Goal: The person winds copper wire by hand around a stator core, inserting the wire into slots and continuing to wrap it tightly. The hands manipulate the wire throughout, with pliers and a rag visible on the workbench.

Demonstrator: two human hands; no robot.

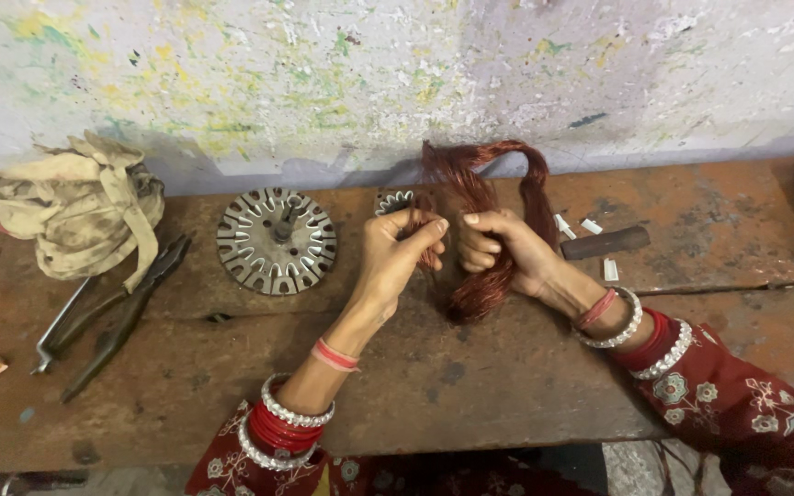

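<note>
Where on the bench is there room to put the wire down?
The bench is bare along its near edge, between the two forearms, and at the far right past the dark handle. It is crowded on the left: cloth bundle, pliers, round metal disc.

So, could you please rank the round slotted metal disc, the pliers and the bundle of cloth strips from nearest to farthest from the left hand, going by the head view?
From the left hand:
1. Round slotted metal disc, just to its left on the bench.
2. Pliers, farther left, lying near the front.
3. Bundle of cloth strips, far left by the wall.
</note>
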